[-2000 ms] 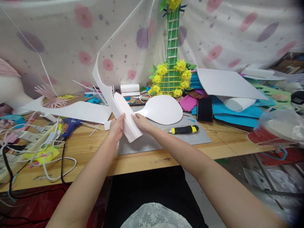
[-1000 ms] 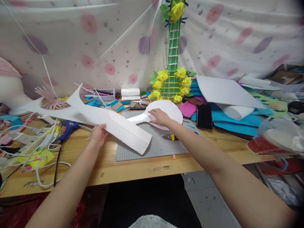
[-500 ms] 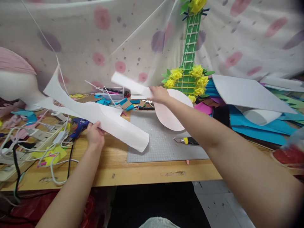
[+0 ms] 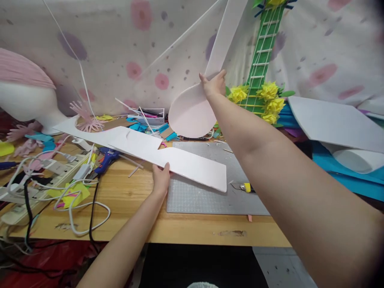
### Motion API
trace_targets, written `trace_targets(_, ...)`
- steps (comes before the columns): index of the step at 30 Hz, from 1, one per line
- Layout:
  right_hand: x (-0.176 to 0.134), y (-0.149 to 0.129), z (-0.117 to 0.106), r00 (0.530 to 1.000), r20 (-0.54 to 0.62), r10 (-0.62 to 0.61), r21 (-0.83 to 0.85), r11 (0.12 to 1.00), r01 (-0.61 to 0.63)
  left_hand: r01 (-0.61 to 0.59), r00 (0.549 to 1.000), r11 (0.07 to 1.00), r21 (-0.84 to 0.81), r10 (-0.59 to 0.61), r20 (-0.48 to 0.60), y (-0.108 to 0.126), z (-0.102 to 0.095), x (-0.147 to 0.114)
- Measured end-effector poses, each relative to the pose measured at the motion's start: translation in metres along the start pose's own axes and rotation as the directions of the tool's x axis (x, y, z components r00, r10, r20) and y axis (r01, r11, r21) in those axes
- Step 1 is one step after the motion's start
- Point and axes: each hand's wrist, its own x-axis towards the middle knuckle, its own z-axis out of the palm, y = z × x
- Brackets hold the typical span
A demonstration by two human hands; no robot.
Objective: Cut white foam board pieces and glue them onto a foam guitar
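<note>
My right hand (image 4: 214, 83) is raised near the back curtain, closed on a white foam board cutout (image 4: 193, 112) where its narrow neck meets its rounded body. The neck points upward and the round end hangs below the hand. With my left hand (image 4: 161, 179) I grip the lower edge of a larger white foam board offcut (image 4: 195, 166). That offcut stretches from the left clutter to over the grey cutting mat (image 4: 192, 200), its left part curved and thin. A yellow and black utility knife (image 4: 246, 187) lies on the mat, partly hidden by my right forearm.
A blue glue gun (image 4: 106, 159) and a power strip (image 4: 45, 186) with tangled cables lie left. A green paper guitar (image 4: 261, 64) with yellow flowers stands at the back. White and blue sheets (image 4: 336, 124) pile up on the right. A mannequin head (image 4: 27, 96) stands far left.
My right hand has lifted the cutout and turned its neck from pointing left to pointing up. My left hand has moved right, and the offcut now lies flatter and further over the mat.
</note>
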Motion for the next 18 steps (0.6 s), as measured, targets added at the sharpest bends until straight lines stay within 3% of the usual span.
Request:
trace_targets(4, -0.004, 0.019, 0.021, 0.989, 0.106, -0.104, -0.011, 0.994, 0.106, 0.044, 0.981, 0.960, 0.276, -0.093, 0.168, 0.004, -0.007, 0.004)
trace_targets(7, -0.015, 0.042, 0.023, 0.965, 0.187, -0.184, -0.030, 0.981, 0.193, -0.009, 0.948, 0.834, 0.551, -0.168, 0.270, 0.013, -0.019, 0.002)
trace_targets(9, -0.027, 0.063, 0.017, 0.943, 0.228, -0.243, -0.028, 0.966, 0.256, -0.208, 0.954, 0.697, 0.687, -0.010, 0.298, 0.017, -0.025, -0.004)
trace_targets(10, -0.033, 0.076, 0.012, 0.929, 0.258, -0.266, -0.024, 0.959, 0.281, -0.330, 0.936, 0.605, 0.724, 0.114, 0.331, 0.018, -0.026, -0.008)
trace_targets(12, -0.048, 0.105, -0.004, 0.899, 0.309, -0.312, 0.006, 0.945, 0.326, -0.570, 0.821, 0.409, 0.712, 0.315, 0.476, 0.016, -0.025, -0.015)
trace_targets(15, -0.069, 0.154, -0.040, 0.922, 0.307, -0.237, -0.043, 0.964, 0.262, -0.828, 0.559, 0.199, 0.525, 0.369, 0.742, 0.003, -0.016, -0.020)
trace_targets(16, -0.075, 0.170, -0.054, 0.929, 0.317, -0.192, -0.073, 0.971, 0.226, -0.864, 0.502, 0.170, 0.473, 0.349, 0.792, -0.002, -0.012, -0.020)
trace_targets(18, -0.088, 0.196, -0.079, 0.903, 0.425, -0.062, -0.120, 0.985, 0.125, -0.883, 0.469, 0.162, 0.441, 0.299, 0.831, -0.012, -0.004, -0.018)
